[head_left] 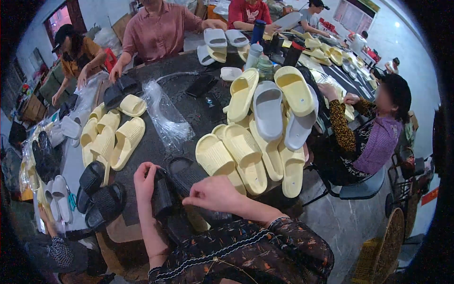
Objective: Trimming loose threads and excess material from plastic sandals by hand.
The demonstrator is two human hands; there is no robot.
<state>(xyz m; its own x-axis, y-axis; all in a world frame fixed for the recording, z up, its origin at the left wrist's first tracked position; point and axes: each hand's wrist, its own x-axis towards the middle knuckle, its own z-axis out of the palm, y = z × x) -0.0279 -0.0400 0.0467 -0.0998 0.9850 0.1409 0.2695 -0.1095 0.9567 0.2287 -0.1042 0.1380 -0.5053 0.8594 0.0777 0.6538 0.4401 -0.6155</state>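
Black slipper point(164, 195), lower centre of frame: likely light, soft, bendy, hard to break; broad strap looks best grip. Left hand point(145, 180) at its upper edge, cannot tell if clamped. Right hand point(215, 193) curled, contents hidden. Yellow slippers point(245, 152) piled right of centre.

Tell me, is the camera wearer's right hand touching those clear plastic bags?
Apart. The head view shows dark tabletop between the wearer's right hand and the clear plastic bags.
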